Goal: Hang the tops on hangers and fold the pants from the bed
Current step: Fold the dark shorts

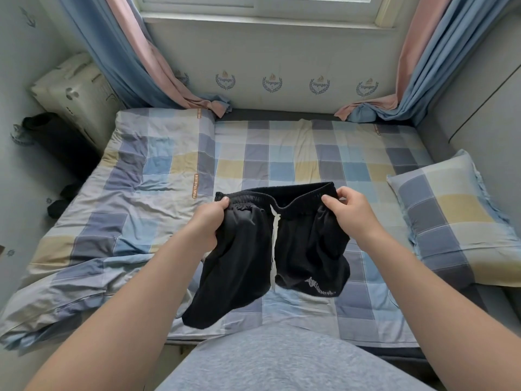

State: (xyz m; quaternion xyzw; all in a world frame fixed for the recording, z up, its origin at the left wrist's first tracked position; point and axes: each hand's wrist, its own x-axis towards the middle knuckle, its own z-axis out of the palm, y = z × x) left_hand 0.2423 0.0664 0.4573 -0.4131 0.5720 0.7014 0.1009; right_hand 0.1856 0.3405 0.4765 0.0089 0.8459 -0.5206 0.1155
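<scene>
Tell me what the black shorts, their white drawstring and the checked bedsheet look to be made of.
Black shorts: soft matte knit, likely cotton or a blend; they hang limp and the waistband puckers like elastic. White drawstring: flat woven cord, seemingly cotton; it dangles loosely. Checked bedsheet: thin matte woven cloth, probably cotton or polyester-cotton; it shows fine creases.

Left forearm (141, 289) and right forearm (423, 283) extend forward. Left hand (210, 221) and right hand (349, 213) each pinch the shorts (248, 263) waistband; left fingers apparently curled underneath.
</scene>
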